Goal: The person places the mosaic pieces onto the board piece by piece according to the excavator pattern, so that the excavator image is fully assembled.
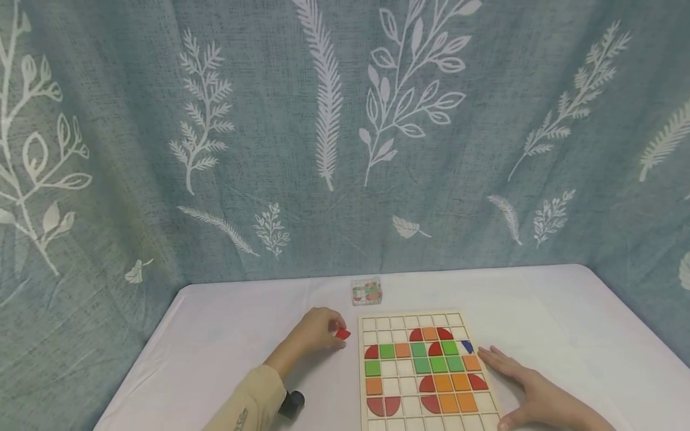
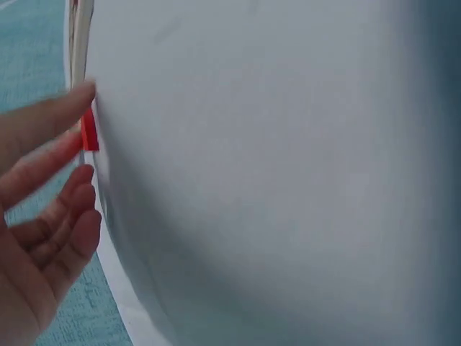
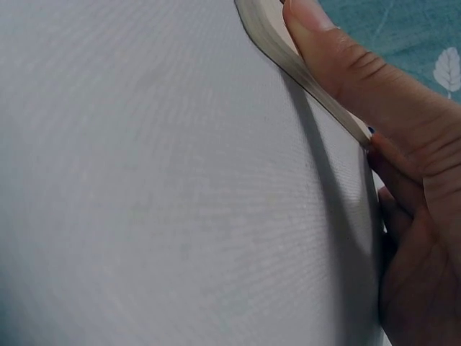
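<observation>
A pale wooden grid board (image 1: 398, 369) lies on the table, with red, orange, green and teal tiles in many of its cells. To the left of the board, my left hand (image 1: 319, 329) pinches a small red tile (image 1: 342, 334) between thumb and fingers, held apart from the board. That red tile (image 2: 89, 131) also shows between the fingers in the left wrist view. My right hand (image 1: 539, 392) rests at the board's right edge, fingers stretched out and thumb touching the rim. A dark blue piece (image 1: 467, 346) sits in a cell near the right fingertips.
Behind the board stands a small clear block or card (image 1: 366, 291) bearing a coloured tile pattern. A black cylindrical object (image 1: 293, 403) is by the left forearm. White cloth covers the table (image 1: 539, 311), and a blue-green leaf-print curtain (image 1: 345, 149) hangs behind it.
</observation>
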Motion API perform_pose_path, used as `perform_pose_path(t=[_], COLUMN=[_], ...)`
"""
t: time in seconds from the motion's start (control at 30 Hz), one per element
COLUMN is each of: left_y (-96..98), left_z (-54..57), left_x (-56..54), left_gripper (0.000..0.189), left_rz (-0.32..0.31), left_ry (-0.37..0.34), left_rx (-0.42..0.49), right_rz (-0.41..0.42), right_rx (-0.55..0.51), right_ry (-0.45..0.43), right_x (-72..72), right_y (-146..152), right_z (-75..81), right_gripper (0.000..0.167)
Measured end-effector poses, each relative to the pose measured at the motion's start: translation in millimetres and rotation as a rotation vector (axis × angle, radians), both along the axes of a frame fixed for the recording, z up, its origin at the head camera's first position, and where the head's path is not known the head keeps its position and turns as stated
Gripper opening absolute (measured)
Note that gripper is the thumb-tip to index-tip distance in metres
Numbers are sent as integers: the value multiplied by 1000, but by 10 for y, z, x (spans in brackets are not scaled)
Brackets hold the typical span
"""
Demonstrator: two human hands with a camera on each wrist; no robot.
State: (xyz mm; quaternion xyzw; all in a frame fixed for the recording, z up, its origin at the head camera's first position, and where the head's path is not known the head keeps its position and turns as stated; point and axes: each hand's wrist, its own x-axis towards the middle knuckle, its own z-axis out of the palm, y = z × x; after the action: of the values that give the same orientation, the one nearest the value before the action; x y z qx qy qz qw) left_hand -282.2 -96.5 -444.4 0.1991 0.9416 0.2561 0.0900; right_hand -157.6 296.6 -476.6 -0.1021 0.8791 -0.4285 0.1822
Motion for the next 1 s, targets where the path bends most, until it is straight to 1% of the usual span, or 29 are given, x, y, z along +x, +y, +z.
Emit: perform_pose_path(t=[0.1,0.23,0.27,0.33,0.5,0.7,0.8,0.87,0.93,1.0], left_y=[-35,-82,-89,-96,-92,-70,-36,13,93,212], left_z=[4,0,1,-7,-8,-23,-20,-5,13,42], left_x=[6,-19,-25,-39,-41,-35,-22,7,58,131], left_gripper=[27,28,27,25,20,16,15,15,16,19], left_rz=[-57,-140,-154,-162,-126,-123,-86,-45,-9,-3], left_ry=[11,37,44,48,34,68,80,81,83,87], left_rx=[-3,22,30,35,29,26,9,5,9,14], right_rz=[-10,-13,-14,-16,-16,-21,-27,-26,-23,-22], right_rx=[12,17,16,17,40,82,95,98,98,99], right_ry=[-8,-13,-14,-16,-8,0,5,9,14,16], right_x=[-5,-10,-10,-9,-10,-23,-23,-21,-20,-19], right_y=[-9,-16,-17,-18,-29,-47,-56,-58,-57,-55], right_z=[10,21,25,30,39,54,59,62,64,64], right_gripper=[101,102,102,102,103,104,105,105,105,104])
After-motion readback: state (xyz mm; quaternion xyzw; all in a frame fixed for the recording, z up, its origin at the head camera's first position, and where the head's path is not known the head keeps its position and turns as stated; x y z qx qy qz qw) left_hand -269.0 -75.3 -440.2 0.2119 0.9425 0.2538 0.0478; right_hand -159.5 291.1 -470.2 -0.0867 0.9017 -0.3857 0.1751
